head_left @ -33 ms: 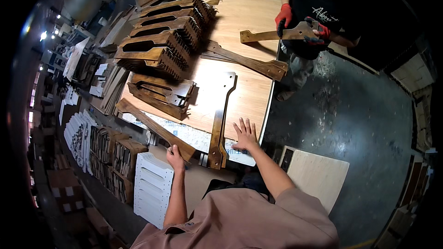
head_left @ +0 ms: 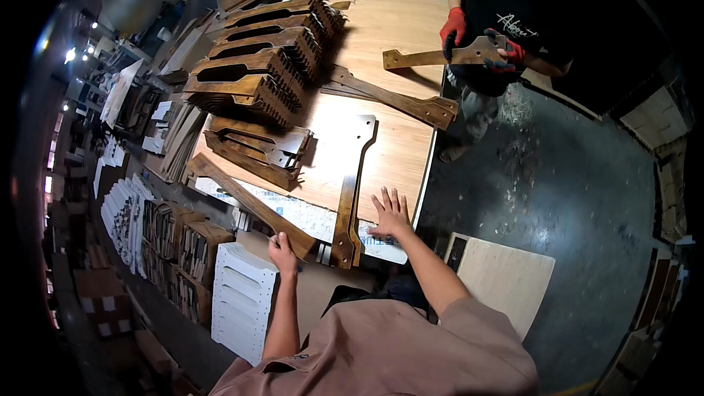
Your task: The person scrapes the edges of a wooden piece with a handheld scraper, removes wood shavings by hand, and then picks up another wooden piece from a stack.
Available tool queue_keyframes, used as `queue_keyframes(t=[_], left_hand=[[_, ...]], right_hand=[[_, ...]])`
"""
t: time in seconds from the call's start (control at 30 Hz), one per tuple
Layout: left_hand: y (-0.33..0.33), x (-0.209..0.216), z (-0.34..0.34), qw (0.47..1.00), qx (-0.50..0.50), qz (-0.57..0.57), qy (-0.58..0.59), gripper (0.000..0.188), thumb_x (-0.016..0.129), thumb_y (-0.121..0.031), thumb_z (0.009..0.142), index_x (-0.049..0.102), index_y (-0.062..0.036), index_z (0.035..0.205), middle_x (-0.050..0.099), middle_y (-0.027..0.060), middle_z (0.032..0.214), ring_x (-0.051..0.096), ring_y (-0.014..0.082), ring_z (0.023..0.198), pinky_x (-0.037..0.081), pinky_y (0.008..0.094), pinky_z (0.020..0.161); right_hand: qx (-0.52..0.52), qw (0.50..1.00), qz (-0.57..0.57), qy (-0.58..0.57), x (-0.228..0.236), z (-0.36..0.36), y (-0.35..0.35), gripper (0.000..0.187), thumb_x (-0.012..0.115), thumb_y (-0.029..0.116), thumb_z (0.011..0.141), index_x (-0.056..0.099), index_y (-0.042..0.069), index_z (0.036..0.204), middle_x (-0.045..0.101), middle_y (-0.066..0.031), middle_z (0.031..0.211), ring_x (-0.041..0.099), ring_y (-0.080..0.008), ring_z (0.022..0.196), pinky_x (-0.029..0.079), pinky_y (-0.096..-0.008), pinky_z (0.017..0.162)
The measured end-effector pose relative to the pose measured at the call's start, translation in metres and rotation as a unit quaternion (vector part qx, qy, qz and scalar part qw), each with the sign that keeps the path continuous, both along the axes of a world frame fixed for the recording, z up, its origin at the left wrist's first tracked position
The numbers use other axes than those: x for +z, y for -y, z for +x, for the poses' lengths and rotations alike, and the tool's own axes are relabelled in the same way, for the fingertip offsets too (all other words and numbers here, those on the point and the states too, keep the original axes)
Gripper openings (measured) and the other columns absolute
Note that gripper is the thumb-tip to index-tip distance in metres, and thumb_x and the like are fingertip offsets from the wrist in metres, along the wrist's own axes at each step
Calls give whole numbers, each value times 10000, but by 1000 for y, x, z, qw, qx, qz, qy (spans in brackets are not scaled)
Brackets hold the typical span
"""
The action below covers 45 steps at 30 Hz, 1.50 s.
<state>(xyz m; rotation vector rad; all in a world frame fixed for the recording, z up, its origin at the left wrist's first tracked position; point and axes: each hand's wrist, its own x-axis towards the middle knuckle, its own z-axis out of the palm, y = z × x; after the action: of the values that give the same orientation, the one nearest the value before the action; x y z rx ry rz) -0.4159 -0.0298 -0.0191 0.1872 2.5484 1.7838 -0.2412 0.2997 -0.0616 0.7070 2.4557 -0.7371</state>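
Note:
My left hand (head_left: 283, 252) grips the near end of a dark-stained wooden board (head_left: 248, 202), which slants away to the left over the table's near edge. Flat on the table, my right hand (head_left: 391, 214) has its fingers spread and holds nothing. Between the two hands lies another brown board (head_left: 347, 198) with widened ends and small holes, apparently with one more beneath it. Left of it sits a small group of similar boards (head_left: 257, 150). Farther right, a few boards (head_left: 396, 95) lie crosswise near the table's right side.
A big stack of brown boards (head_left: 257, 66) fills the table's (head_left: 396, 147) far left. Across on the right, a person in red-and-dark gloves (head_left: 453, 29) holds a similar board (head_left: 433, 56). White slotted panels (head_left: 246, 297) stand below left; a pale panel (head_left: 506, 279) lies low right.
My left hand has shifted slightly right, and the board in it has moved a little with it. My right hand stays spread on the table.

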Motion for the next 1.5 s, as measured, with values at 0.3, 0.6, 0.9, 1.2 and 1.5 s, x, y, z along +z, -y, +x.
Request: queue_keyframes(t=[0.3, 0.6, 0.9, 1.2, 1.5], left_hand=[[-6, 53, 114, 991, -124, 24, 34, 275, 679, -247, 1129, 689, 20, 1063, 647, 8, 886, 560, 99, 816, 498, 313, 753], [46, 89, 162, 961, -256, -15, -101, 309, 802, -262, 1021, 691, 25, 1008, 492, 129, 749, 523, 242, 667, 444, 404, 638], [150, 96, 60, 965, -140, 217, -49, 595, 651, -500, 1141, 608, -26, 1497, 770, 131, 1112, 536, 63, 644, 465, 266, 573], [263, 119, 44, 958, -18, 285, 17, 656, 692, -281, 1150, 430, -67, 1712, 511, -88, 737, 383, 18, 520, 336, 244, 458], [288, 69, 109, 978, 2, 205, 28, 563, 654, -188, 1166, 484, 11, 1664, 687, 99, 1401, 684, 114, 1049, 580, 265, 841]], right_hand=[[-206, 826, -448, -275, 60, -35, 52, 659, 593, 542, 1151, 585, 30, 1566, 711, -125, 1445, 689, -221, 1273, 529, -371, 1109], [-262, 724, -538, -342, 154, -19, 193, 414, 549, 457, 1191, 611, 74, 1336, 791, -94, 1071, 775, -166, 885, 603, -330, 782], [-228, 909, -130, -323, 201, 90, 250, 545, 689, 602, 1061, 757, 62, 1078, 772, -140, 826, 779, -287, 741, 572, -461, 746], [-145, 962, -63, -223, 204, 202, 340, 571, 780, 629, 975, 808, 67, 1073, 802, -186, 908, 783, -379, 851, 587, -457, 768], [-126, 976, -35, -176, 194, 261, 391, 739, 851, 740, 841, 794, 79, 1167, 822, -194, 984, 795, -411, 951, 617, -486, 851]])
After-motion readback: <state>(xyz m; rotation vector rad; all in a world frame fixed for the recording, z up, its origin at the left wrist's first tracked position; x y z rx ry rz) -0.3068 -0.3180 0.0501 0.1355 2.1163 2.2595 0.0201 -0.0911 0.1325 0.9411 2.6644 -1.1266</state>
